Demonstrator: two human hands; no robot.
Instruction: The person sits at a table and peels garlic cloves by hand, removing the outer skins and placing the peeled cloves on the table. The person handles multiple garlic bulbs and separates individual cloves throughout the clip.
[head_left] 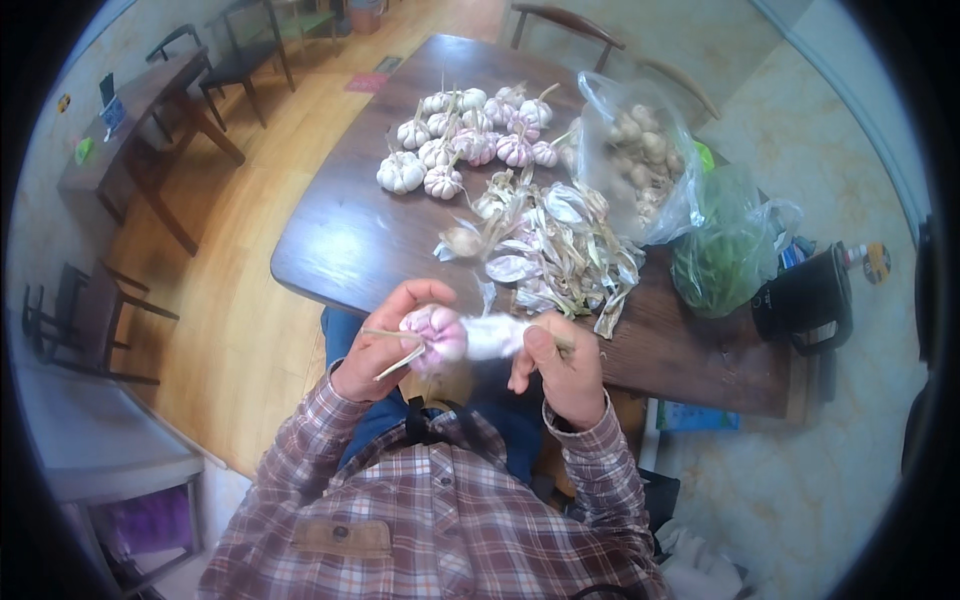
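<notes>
Just beyond the table's near edge, my left hand (378, 355) is closed around a pinkish garlic bulb (434, 335) with thin stalks sticking out. A blurred strip of white garlic skin (492, 337) stretches from the bulb to my right hand (566, 370), which pinches its far end between thumb and fingers. Ahead of my hands lies a heap of dry garlic peelings (562, 245). One loose garlic bulb (460, 241) rests at the heap's left side. Farther off, several pale garlic bulbs (470, 130) sit grouped together on the table.
The dark wooden table (345, 225) holds a clear bag of garlic bulbs (640, 150), a bag of green vegetables (722, 250) and a black mug (803, 300) along its right side. Chairs (245, 65) and another table (150, 100) stand at the left.
</notes>
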